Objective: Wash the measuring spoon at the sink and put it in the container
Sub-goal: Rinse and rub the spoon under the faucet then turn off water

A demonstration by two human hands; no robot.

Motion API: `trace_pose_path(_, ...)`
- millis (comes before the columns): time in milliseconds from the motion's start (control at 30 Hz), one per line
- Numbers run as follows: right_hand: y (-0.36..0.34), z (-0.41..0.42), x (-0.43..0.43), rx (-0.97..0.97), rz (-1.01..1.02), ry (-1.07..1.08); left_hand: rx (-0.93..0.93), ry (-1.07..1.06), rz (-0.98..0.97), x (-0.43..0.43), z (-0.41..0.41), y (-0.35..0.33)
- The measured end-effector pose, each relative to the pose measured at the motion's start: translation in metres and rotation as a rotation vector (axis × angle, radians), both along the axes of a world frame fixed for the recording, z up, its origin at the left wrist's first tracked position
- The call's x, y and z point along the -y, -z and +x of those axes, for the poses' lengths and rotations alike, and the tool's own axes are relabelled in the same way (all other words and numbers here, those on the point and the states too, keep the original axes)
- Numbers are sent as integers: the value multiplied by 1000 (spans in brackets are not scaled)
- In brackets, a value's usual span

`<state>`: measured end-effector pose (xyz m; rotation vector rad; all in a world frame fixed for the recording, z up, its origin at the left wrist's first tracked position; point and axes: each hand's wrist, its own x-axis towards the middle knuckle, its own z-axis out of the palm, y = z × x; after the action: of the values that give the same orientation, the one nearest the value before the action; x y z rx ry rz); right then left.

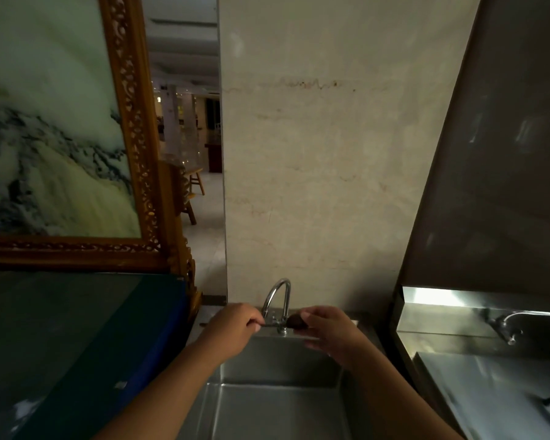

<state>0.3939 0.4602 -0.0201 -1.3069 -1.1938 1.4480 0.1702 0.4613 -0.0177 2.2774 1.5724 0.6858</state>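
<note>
Curved steel faucet (pixel 278 300) stands behind rectangular steel sink basin (pixel 277 404); carved wooden-framed panel (pixel 131 128) left, second steel sink (pixel 489 392) right.

A commercial kitchen's wash area, it appeared: a steel sink (pixel 277 404) with a gooseneck tap (pixel 279 300) stood against a marble wall (pixel 324 160), a second steel basin (pixel 489 389) alongside, a dining hall (pixel 188 122) beyond.

Both bare forearms rise from the bottom edge of the frame and converge toward lower centre. The left hand (pixel 235 325) is curled into a loose fist, knuckles up, its fingertips pinched together at its right side. The right hand (pixel 327 328) sits just right of centre, level with the left (a small gap between them), fingers bent and thumb forward.
</note>
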Motion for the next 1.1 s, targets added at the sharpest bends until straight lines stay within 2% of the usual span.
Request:
trace_pose_path(67,13,-1,2,-17,-44,-4,-8,-9,-49,2,0,10)
trace_pose_path(233,20,2,-2,-80,15,37,66,-22,-48,0,2,17)
trace_pose_path(367,23,1,0,-24,42,20,44,-33,-97,5,5,29)
trace_pose_path(600,0,-7,-5,67,127,22,135,-24,-163,12,18,23)
trace_pose_path(733,-20,-19,-7,132,290,-8,351,-5,-261,19,34,20)
trace_pose_path(867,-28,-26,-9,250,436,-44,790,8,-426,26,44,13)
trace_pose_path(967,-22,-28,-5,405,511,-77,1076,-65,-445,27,47,7)
trace_pose_path(1100,-6,-31,10,505,537,-142,1330,-114,-430,25,42,7)
